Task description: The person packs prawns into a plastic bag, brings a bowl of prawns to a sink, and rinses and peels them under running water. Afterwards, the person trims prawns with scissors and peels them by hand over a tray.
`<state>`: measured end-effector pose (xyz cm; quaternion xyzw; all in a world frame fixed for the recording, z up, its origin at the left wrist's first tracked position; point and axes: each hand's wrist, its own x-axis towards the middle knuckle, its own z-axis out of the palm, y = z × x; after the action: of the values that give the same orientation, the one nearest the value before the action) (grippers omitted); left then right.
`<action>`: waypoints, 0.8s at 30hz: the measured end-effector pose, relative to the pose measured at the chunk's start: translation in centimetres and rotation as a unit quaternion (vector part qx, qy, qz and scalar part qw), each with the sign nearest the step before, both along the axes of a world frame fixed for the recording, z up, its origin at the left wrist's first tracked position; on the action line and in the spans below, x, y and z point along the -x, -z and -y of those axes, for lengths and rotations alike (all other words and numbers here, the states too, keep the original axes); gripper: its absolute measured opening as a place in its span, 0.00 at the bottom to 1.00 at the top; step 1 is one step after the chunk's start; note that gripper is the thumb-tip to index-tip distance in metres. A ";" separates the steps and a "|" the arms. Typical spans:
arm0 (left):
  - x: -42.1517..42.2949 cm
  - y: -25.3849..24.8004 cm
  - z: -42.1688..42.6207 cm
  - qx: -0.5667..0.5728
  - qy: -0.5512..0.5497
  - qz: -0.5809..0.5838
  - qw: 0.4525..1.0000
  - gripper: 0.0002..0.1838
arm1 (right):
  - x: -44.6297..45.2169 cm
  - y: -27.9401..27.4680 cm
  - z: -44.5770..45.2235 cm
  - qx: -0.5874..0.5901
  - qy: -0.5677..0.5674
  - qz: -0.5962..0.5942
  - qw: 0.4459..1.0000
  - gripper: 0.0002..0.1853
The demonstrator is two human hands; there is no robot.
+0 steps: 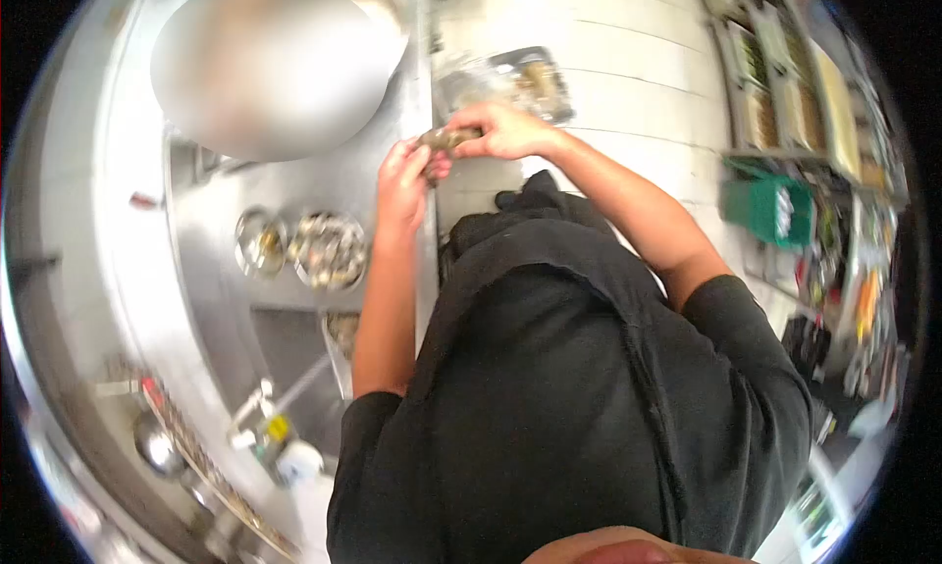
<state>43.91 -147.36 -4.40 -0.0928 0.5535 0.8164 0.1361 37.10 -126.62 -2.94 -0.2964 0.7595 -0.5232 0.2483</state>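
My left hand (404, 179) is raised at the steel counter's edge, its fingers closed on a small grey-brown, shrimp-like piece (438, 139). From the other side, my right hand (502, 132) pinches the same piece. Motion blur hides its finer detail. Left of my left forearm, a round metal bowl (364, 262) full of pale and dark pieces rests on the counter. Beside it stands a smaller metal bowl (241, 242) with something yellowish inside. Beyond my right hand is a dark tray (563, 85) with clear plastic and pale brown contents.
A steel counter (397, 103) runs along my left, with a sink (285, 343) set into it and a white tap (253, 412) nearby. A large blurred-out patch covers the counter's far end. To the right are a green crate (760, 206) and shelves holding food trays (800, 103).
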 end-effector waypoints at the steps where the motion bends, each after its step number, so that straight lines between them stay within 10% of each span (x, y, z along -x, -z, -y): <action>1: 0.0 0.7 -0.2 0.030 0.030 0.000 0.999 0.13 | -0.6 -0.3 -1.1 -0.033 0.016 -0.030 0.999 0.19; 15: 5.3 4.5 -10.7 0.181 0.133 -0.085 0.971 0.11 | -2.3 3.5 -16.5 -0.021 0.230 0.045 0.972 0.18; 21: 9.6 7.4 -15.8 0.353 0.141 -0.137 0.915 0.11 | -3.8 7.3 -31.5 -0.118 0.390 -0.219 0.886 0.18; 24: 13.5 14.3 -16.7 0.393 0.127 -0.212 0.886 0.07 | -5.7 6.9 -39.8 -0.100 0.491 -0.058 0.864 0.17</action>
<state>30.41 -130.68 -18.72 0.1078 0.8515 0.5083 0.0704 42.76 -86.84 -9.87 0.1113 0.8680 -0.4805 -0.0569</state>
